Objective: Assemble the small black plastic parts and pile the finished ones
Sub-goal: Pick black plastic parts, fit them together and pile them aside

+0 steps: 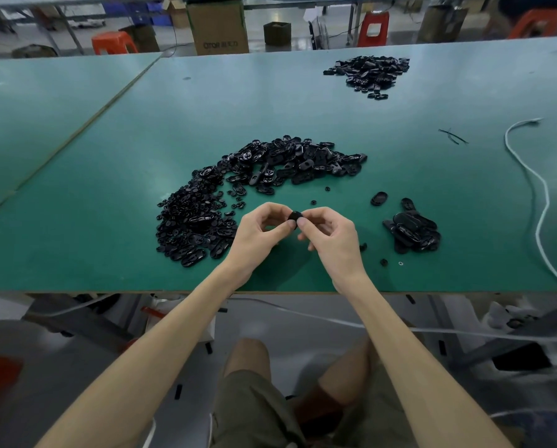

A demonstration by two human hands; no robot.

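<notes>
The green table (303, 101) keeps a big heap of loose parts (238, 192) within reach and a smaller pile (413, 232) at the right, probably finished ones. Above the near edge, the left hand (259, 232) and right hand (330, 236) together pinch one black part (295, 216), likely pressing it together.

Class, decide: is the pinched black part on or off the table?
Off: left hand and right hand pinch the black part above the table.

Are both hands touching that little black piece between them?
Touching. The head view shows the left hand and right hand both pinching the small black part at their fingertips.
</notes>
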